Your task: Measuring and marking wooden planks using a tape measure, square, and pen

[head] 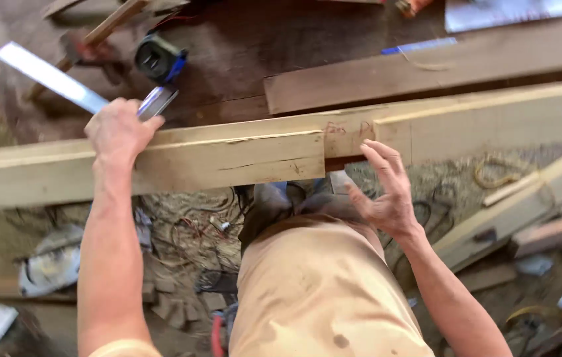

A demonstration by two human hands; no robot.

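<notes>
A long pale wooden plank (228, 158) lies across in front of me, with a rectangular notch cut out near its middle and red marks beside the notch. My left hand (119, 132) rests on the plank's top edge and is closed on a metal square (56, 82), whose long blade sticks out up and to the left. My right hand (387, 192) hovers open just below the notch, fingers spread, holding nothing and apart from the wood.
A darker board (426, 69) lies behind the plank. A tape measure (158, 59) and a hammer (92, 43) sit on the dark bench top. Sawdust, tangled wires (195, 228), wood offcuts (519, 211) and a circular saw (49, 264) cover the floor below.
</notes>
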